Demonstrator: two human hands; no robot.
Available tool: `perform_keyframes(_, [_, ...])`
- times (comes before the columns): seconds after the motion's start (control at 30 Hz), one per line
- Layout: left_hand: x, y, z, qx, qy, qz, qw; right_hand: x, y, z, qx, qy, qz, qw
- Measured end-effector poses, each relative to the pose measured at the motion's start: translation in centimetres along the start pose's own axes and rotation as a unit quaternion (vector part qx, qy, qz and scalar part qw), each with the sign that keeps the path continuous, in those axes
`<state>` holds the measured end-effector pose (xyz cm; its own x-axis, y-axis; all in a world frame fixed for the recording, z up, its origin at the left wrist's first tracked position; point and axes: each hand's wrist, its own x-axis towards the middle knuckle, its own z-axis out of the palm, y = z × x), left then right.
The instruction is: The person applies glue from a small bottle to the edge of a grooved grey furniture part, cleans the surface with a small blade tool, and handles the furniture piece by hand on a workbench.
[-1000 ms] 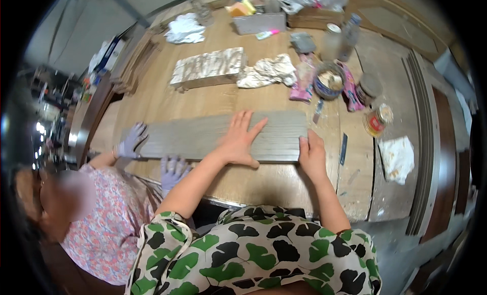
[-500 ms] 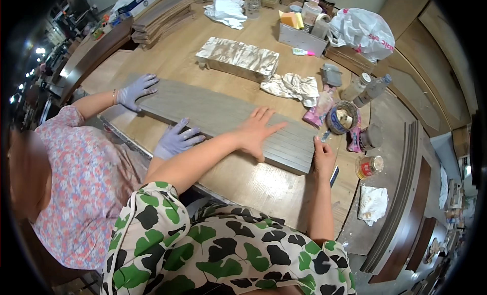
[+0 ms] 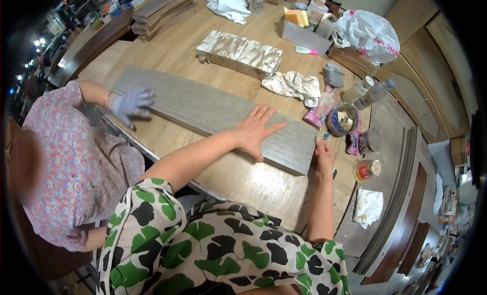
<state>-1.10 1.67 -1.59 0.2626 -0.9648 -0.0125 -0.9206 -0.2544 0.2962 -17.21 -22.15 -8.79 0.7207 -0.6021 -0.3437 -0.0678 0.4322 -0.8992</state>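
Observation:
A long grey wood-grain board [image 3: 203, 104], marked with lengthwise lines, lies across the table before me. My left hand [image 3: 258, 132] rests flat on its right part, fingers spread. At the board's right end my right hand [image 3: 323, 160] is closed, thumb and fingers drawn together by the corner. What it holds, if anything, I cannot make out; a small bluish piece [image 3: 326, 136] shows by the fingertips. Over the board's left part is a co-worker's gloved hand [image 3: 131, 106].
Beyond the board are a block covered in streaked wrapping [image 3: 241, 54] and a crumpled cloth [image 3: 293, 87]. A round tub [image 3: 342, 120], bottles [image 3: 374, 94] and a glass jar [image 3: 366, 170] stand to the right. A co-worker in a floral top [image 3: 83, 163] is at my left.
The co-worker's nearer gloved hand has left the board's front edge; the other has shifted slightly toward the co-worker. My hands stay nearly where they were.

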Motion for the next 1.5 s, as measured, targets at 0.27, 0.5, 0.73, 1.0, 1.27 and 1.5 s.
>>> perform_keyframes(0.27, [0.1, -0.1, -0.2, -0.003, -0.016, -0.012, 1.000, -2.9, -1.3, -5.2, -0.373, 0.156, -0.178, 0.897])
perform_keyframes(0.5, [-0.1, 0.0, 0.1, -0.017, -0.006, -0.018, 1.000, -7.6, -1.5, -8.2, -0.603, 0.203, -0.127, 0.761])
perform_keyframes(0.73, [0.0, 0.3, 0.1, -0.014, 0.009, -0.005, 1.000, -8.3, -0.4, -9.7, -0.553, 0.229, -0.071, 0.798])
perform_keyframes(1.0, [-0.2, -0.2, 0.4, -0.020, 0.017, -0.005, 1.000, -7.7, -0.8, -8.3, -0.559, 0.250, -0.001, 0.790])
perform_keyframes(1.27, [0.0, 0.0, 0.5, -0.018, 0.009, -0.010, 1.000, -5.7, -4.2, -6.2, -0.463, 0.107, -0.137, 0.869])
perform_keyframes(1.5, [-0.1, -0.1, 0.3, -0.026, 0.017, -0.005, 0.999, -0.3, -7.9, 1.0, -0.649, -0.096, -0.449, 0.607])
